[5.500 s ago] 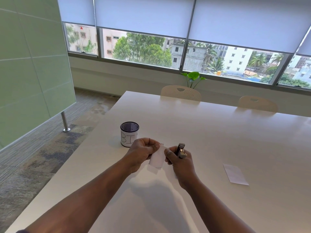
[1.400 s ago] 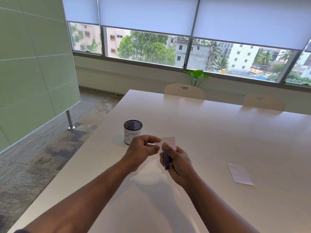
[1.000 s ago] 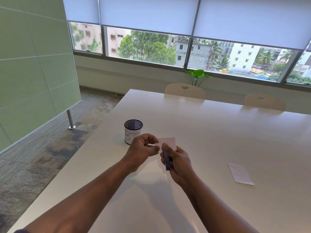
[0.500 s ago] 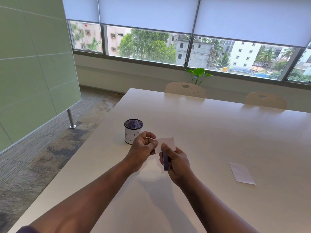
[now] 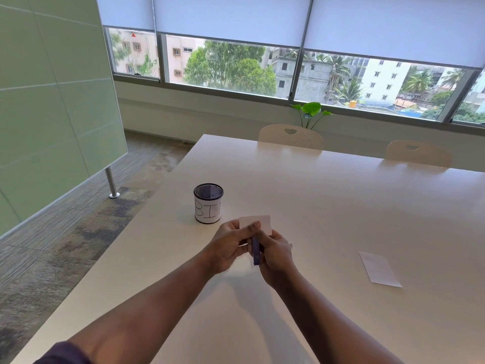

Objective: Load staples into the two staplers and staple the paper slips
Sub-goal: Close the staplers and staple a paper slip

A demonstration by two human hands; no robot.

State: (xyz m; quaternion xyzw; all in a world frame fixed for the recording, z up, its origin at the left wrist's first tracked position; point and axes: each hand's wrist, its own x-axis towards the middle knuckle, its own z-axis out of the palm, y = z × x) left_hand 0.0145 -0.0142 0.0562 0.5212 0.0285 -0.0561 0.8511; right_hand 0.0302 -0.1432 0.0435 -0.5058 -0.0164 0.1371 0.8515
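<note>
**Both hands closed on stapler and slip above the table**

Gripping is shared between the two hands, which meet just above the white table (image 5: 328, 219) near its left half. Left hand (image 5: 227, 246): fingers curled in, thumb and forefinger pinched on the lower left part of a small white paper slip (image 5: 258, 223), which stands upright above both hands with its top edge roughly level. Whether the left fingers also touch the stapler cannot be told. Right hand (image 5: 275, 254): closed around a slim dark blue stapler (image 5: 256, 252), held edge-on to the camera, its length running from the slip down toward the wrist. Only a narrow strip of the stapler shows between the two hands; its mouth is hidden behind the fingers, so it cannot be told whether the slip sits inside it.

Left of the hands and slightly farther away, a dark mesh cup (image 5: 208, 203) with a white label lettered "BIN" stands upright on the table, near the hands but apart from them.

Right of the hands, well apart, a second paper slip (image 5: 380, 269) lies flat on the tabletop, untouched.
</note>
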